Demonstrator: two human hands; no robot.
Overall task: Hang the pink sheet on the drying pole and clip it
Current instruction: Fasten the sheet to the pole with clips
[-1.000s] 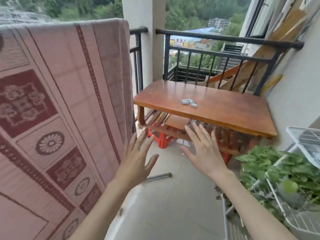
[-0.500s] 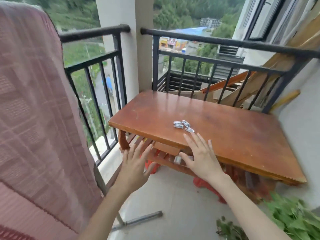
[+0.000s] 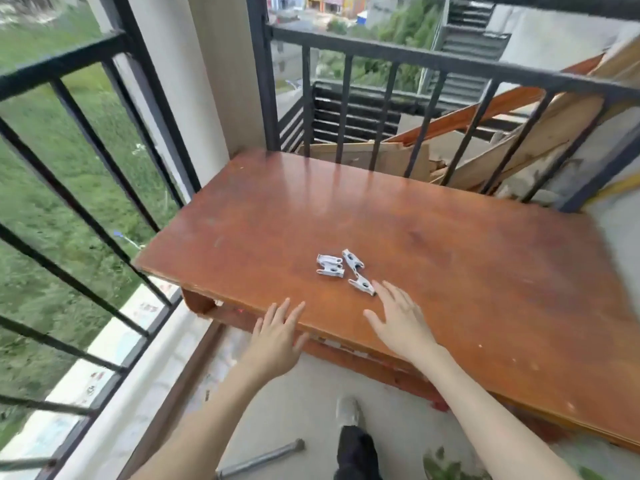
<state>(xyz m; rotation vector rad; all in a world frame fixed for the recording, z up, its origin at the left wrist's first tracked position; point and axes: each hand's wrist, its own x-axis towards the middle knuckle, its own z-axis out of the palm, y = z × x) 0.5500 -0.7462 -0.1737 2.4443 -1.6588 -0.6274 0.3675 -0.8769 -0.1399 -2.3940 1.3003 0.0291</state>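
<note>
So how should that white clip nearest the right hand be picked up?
Probably by pinching its two long sides, coming down from above: the small white plastic clothes clip lies flat on the brown wooden table, just beyond the right hand's straight fingertips.

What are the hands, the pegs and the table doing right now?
Left hand: open, fingers straight, at the table's near edge.
Right hand: open, reaching, fingers just short of the nearest peg.
Pegs: lying loose in a small cluster.
Table: standing beside the railing.

Home balcony: railing (image 3: 381, 53), clothespins (image 3: 343, 268)
</note>
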